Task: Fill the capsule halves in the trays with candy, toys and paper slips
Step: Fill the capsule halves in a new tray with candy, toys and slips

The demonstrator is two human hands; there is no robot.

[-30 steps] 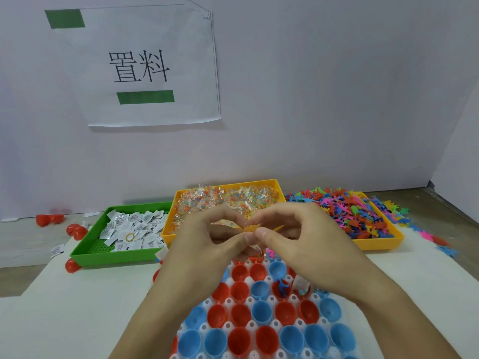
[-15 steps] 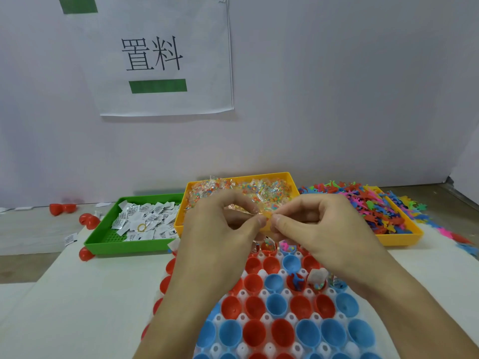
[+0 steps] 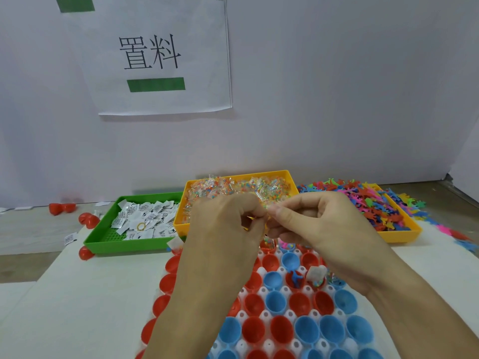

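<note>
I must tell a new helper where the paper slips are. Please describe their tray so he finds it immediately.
Look below the white sign on the wall, where three trays stand in a row. The paper slips lie in the green tray, the leftmost one. Its neighbours are both yellow; only this one is green and holds white folded papers.

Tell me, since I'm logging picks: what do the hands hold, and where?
Both hands, left and right, pinch a small clear candy packet by its edges; the exact grip is hidden.
</note>
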